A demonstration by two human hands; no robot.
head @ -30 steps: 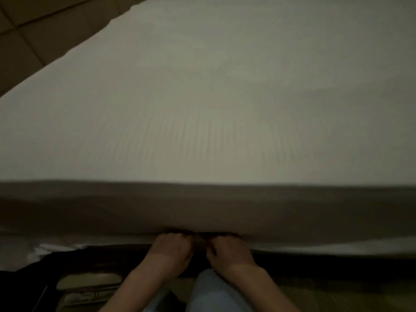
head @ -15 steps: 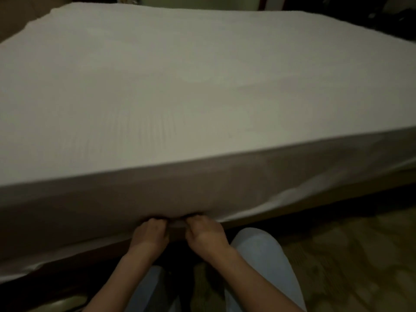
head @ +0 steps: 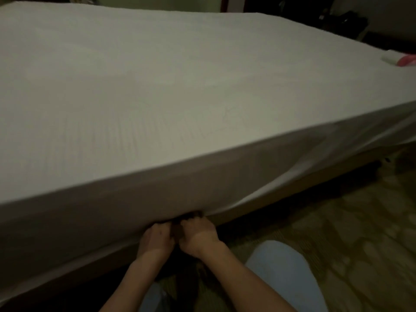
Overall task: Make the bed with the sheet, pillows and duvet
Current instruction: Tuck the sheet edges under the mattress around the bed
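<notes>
White cotton covers the one bed (head: 315, 179): a single sheet (head: 157, 91) lies smooth over its top and hangs down the near side, looser toward the right corner. Below that side, two hands sit close together at the sheet's hem, the left hand (head: 156, 240) and right hand (head: 198, 235) both curled on the fabric; their fingertips are hidden underneath. At the bed's far right edge lies one pink-and-white item (head: 400, 59), cut off and blurred.

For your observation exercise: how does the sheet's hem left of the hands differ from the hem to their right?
The left hem lies flat against the mattress side; the right hem hangs loose, billowing outward. The left hem looks shadowed, the right hem brighter. Both belong to one white sheet.
</notes>
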